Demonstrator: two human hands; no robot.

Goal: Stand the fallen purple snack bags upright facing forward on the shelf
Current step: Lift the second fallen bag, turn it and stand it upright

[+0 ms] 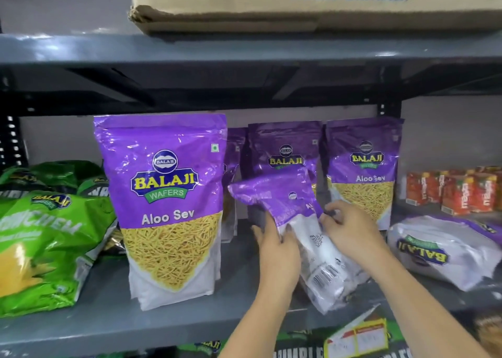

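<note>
A purple snack bag (282, 197) is tilted in the middle of the grey shelf (108, 317), its white back turned toward me and its top flopping left. My left hand (277, 251) grips its left side and my right hand (350, 230) grips its right side. A large purple bag (165, 202) stands upright facing forward at the left. Two more upright purple bags (285, 148) (364, 167) stand behind my hands, and another is partly hidden between them and the large one. A further purple bag (440, 249) lies flat at the right.
Green snack bags (40, 243) lie slumped at the shelf's left end. Red-orange packets (459, 191) stand at the far right. A cardboard box (312, 1) sits on the shelf above. More packets show on the shelf below (355, 338).
</note>
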